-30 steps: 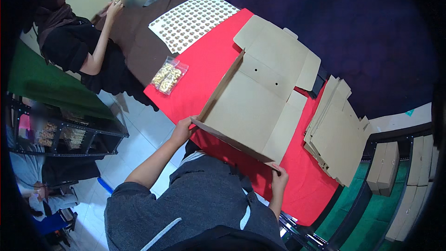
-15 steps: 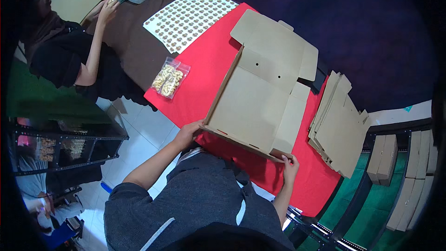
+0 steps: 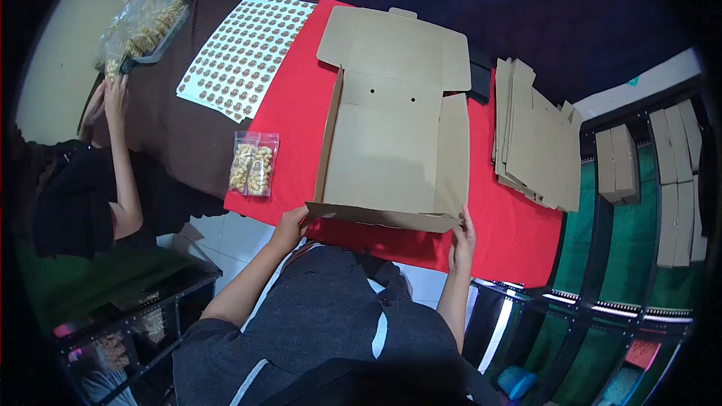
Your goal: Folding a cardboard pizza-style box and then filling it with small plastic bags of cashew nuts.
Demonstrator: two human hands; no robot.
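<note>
A brown cardboard box lies partly folded on the red cloth before me. Its lid flap is spread open at the far end, and two small holes show near the fold. The left and near walls stand up; how upright the right side panel is I cannot tell. My left hand grips the near left corner, fingers partly hidden by the wall. At the near right corner, my right hand pinches the cardboard. Left of the box lie clear bags of cashew-like nuts.
Printed sticker sheets lie at the far left. Flattened cardboard boxes are stacked on the right. Black shelving with folded boxes stands beyond. A person's hand touches a nut bag by a filled tub.
The whole view has turned, so the box now sits straighter before me. Both hands keep hold of its near corners. The other person's hands remain at the nut bags.
</note>
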